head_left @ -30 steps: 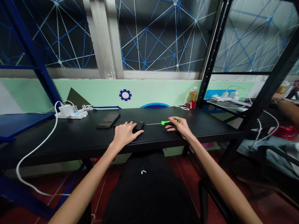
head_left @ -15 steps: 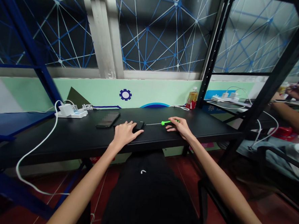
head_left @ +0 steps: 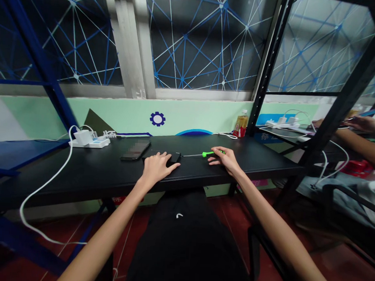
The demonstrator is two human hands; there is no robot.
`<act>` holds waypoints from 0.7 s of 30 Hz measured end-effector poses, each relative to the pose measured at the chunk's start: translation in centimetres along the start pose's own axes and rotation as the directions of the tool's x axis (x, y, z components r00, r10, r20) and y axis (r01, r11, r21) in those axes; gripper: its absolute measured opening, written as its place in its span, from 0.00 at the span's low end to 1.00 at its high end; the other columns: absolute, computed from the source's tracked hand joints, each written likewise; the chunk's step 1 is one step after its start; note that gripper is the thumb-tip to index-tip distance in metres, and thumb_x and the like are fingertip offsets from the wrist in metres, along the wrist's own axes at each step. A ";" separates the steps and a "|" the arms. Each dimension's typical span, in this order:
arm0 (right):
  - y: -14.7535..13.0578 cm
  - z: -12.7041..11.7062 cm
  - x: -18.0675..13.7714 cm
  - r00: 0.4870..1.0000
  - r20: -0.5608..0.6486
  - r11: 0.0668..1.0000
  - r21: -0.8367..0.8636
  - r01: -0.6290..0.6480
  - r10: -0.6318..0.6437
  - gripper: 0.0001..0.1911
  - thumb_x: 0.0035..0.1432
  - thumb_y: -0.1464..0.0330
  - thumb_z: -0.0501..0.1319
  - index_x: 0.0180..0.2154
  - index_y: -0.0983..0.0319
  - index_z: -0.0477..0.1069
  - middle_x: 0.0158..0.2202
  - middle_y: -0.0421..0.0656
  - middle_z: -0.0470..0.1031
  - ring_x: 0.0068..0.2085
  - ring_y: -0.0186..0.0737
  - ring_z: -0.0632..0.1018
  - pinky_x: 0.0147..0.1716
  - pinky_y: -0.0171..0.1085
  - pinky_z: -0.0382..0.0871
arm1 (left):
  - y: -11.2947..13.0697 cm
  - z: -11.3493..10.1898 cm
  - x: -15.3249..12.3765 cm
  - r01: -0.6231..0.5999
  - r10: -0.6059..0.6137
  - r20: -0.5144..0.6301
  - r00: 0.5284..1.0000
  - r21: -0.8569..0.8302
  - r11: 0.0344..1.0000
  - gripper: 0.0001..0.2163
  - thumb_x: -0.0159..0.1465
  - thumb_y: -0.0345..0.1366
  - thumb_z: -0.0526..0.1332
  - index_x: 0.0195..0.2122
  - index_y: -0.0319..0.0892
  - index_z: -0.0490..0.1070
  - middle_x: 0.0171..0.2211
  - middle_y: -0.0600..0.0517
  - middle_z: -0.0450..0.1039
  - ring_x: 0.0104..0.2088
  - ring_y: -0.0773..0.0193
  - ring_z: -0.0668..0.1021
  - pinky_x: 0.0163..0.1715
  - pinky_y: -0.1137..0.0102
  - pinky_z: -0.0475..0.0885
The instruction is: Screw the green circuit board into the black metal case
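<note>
My right hand [head_left: 223, 158] is closed around the handle of a green screwdriver [head_left: 208, 154], its thin metal shaft pointing left just above the desk. The shaft's tip reaches the right edge of a flat black object [head_left: 174, 157]; whether it touches cannot be made out. Over that black object lies my left hand [head_left: 156, 167], fingers spread and pressing it down on the desk, hiding most of it. Left of this hand a dark smartphone [head_left: 135, 150] rests flat, screen up.
The black desk [head_left: 87, 172] runs along the wall. A white power strip [head_left: 92, 140] with a plugged-in charger and cable stands at left. At the back right is a drink bottle [head_left: 241, 123] beside a white cable [head_left: 226, 135]. A co-worker's arm [head_left: 359, 142] shows at far right.
My two hands, the screwdriver and the black object have stayed in place. At far right the co-worker's hands have shifted, and a blue-edged item shows there.
</note>
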State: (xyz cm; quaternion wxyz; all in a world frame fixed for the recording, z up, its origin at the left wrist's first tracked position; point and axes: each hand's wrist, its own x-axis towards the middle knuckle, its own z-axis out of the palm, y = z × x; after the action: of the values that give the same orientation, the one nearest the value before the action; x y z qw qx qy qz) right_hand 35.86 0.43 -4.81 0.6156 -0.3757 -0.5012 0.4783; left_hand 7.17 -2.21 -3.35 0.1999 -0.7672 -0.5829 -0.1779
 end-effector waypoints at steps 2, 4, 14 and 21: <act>0.0 0.0 0.0 1.000 -0.001 1.000 -0.001 -0.001 0.001 0.11 0.58 0.68 0.66 0.39 0.69 0.73 0.33 0.47 0.76 0.28 0.43 0.83 0.26 0.41 0.82 | 0.0 0.0 0.0 0.004 -0.004 0.002 1.000 0.002 1.000 0.28 0.65 0.62 0.53 0.51 0.46 0.78 0.53 0.44 0.77 0.48 0.47 0.79 0.34 0.66 0.68; 0.0 0.0 0.0 1.000 0.000 1.000 -0.002 -0.003 0.003 0.11 0.57 0.67 0.67 0.38 0.69 0.73 0.32 0.47 0.76 0.28 0.43 0.83 0.26 0.41 0.82 | 0.1 -0.1 0.0 0.010 -0.010 0.009 1.000 0.004 1.000 0.28 0.65 0.62 0.53 0.51 0.47 0.78 0.53 0.44 0.77 0.49 0.47 0.78 0.35 0.66 0.68; -0.2 0.0 -0.2 1.000 -0.003 1.000 -0.014 -0.002 0.002 0.14 0.55 0.64 0.70 0.37 0.68 0.73 0.34 0.49 0.77 0.29 0.42 0.83 0.26 0.41 0.82 | 0.1 -0.2 0.0 -0.001 0.001 0.016 1.000 0.001 1.000 0.27 0.66 0.61 0.53 0.51 0.47 0.78 0.52 0.43 0.77 0.50 0.46 0.78 0.34 0.65 0.68; 0.2 -0.1 0.0 1.000 0.009 1.000 -0.003 0.017 -0.017 0.17 0.53 0.62 0.71 0.38 0.67 0.73 0.33 0.48 0.77 0.29 0.43 0.83 0.27 0.41 0.82 | 0.1 -0.2 0.0 -0.001 0.001 0.009 1.000 0.004 1.000 0.28 0.66 0.61 0.53 0.51 0.46 0.78 0.52 0.43 0.77 0.48 0.46 0.78 0.34 0.65 0.69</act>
State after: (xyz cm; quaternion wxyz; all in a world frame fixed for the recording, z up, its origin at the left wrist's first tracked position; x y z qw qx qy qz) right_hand 35.93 0.52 -5.01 0.6166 -0.3703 -0.5080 0.4740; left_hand 7.22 -2.34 -3.24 0.1990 -0.7678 -0.5840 -0.1730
